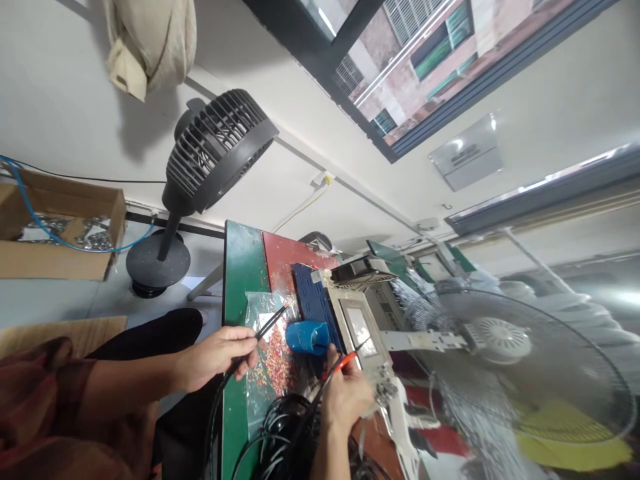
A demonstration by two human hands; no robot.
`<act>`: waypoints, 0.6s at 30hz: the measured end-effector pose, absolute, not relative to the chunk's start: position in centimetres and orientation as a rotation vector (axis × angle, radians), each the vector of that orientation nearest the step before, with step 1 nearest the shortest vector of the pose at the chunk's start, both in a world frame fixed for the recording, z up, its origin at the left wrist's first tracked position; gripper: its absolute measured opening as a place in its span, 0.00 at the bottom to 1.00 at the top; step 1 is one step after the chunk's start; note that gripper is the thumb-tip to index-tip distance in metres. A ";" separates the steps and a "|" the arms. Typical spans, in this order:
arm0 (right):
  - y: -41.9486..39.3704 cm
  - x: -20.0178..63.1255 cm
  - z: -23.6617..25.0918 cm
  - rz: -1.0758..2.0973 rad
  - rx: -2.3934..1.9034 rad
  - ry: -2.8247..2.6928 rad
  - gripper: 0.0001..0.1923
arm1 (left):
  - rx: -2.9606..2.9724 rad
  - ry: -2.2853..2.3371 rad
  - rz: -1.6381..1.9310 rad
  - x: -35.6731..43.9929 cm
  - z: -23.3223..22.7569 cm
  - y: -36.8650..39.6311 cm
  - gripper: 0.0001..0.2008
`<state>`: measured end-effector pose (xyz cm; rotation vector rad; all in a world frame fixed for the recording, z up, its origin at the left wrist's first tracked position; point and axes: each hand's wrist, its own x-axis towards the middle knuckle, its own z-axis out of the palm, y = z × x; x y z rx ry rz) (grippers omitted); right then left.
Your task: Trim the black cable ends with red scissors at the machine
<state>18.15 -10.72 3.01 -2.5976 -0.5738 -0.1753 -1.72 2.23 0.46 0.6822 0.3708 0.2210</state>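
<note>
My left hand (225,357) is closed around a black cable (273,324), pinching it near its end. The cable's end splits into thin strands pointing up and right, and its length hangs below the hand. My right hand (345,393) is wrapped round a cutting tool with orange handles (346,361); a thin dark tip points up and right, its exact kind unclear. Between the hands lies a blue cylinder (306,337), apart from the left fingers. Under it a clear plastic bag (255,407) carries many small red and yellow bits (277,367). Coiled black cable (280,437) lies below my right hand.
A machine with a panel (357,323) and a dark blue slotted part (313,293) stands on the green table (240,260). At right is a large fan (500,340). A black floor fan (215,150) and a cardboard box (55,263) are at left.
</note>
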 end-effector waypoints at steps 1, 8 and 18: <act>-10.6 18.1 3.0 -0.175 -2.616 -0.567 0.21 | 0.685 0.368 0.215 -1.7 0.5 2.2 0.12; -9.9 17.3 3.2 -0.205 -2.662 -0.526 0.23 | 0.710 0.350 0.169 -1.9 0.4 2.3 0.17; -11.0 18.7 6.2 -0.271 -2.499 -0.543 0.19 | 0.717 0.322 0.174 -1.8 0.8 2.4 0.12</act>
